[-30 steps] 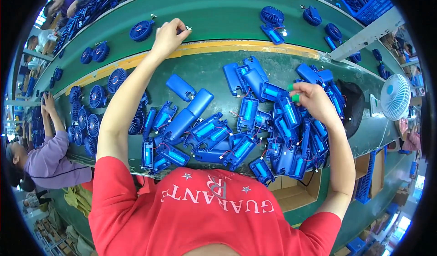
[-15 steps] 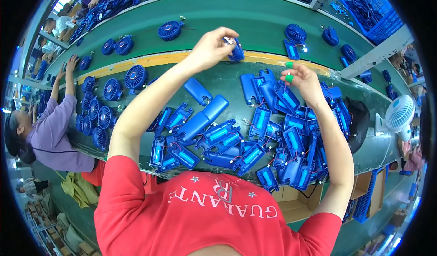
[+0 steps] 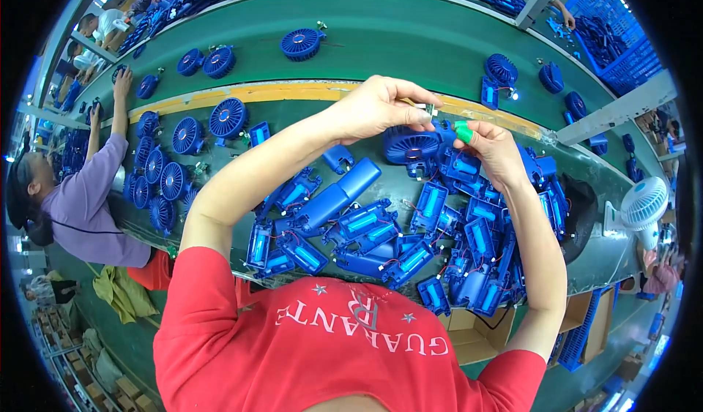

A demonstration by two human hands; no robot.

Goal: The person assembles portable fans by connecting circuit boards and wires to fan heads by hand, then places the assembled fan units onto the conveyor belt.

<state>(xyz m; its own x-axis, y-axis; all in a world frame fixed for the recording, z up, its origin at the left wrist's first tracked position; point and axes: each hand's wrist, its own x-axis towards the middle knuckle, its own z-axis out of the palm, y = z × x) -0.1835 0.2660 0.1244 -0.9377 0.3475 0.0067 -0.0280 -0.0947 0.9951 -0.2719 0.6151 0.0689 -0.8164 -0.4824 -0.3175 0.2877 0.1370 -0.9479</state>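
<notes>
My left hand (image 3: 384, 110) pinches a small circuit board (image 3: 430, 109) between thumb and fingertips. Just beneath it is a round blue fan head (image 3: 411, 147) with a ribbed grille, over the near edge of the pile. My right hand (image 3: 492, 150), with green wraps on its fingertips (image 3: 463, 132), is closed at the right side of the fan head; what lies between those fingers is too small to make out. Below both hands lie several blue handle shells (image 3: 429, 206), many with light blue battery cells and thin wires. A long closed blue handle (image 3: 335, 197) lies left of them.
Several fan heads (image 3: 173, 181) stand on the bench at the left, near a co-worker in purple (image 3: 95, 207). Beyond a yellow strip (image 3: 293, 91), more fans (image 3: 302, 44) sit on the green belt. A metal post (image 3: 615, 105), blue crate (image 3: 611, 39) and white fan (image 3: 644, 203) are at the right.
My left hand has come rightward and nearer with the blue part, bringing it beside my right hand. The fan head's grille now shows. The view has shifted slightly.
</notes>
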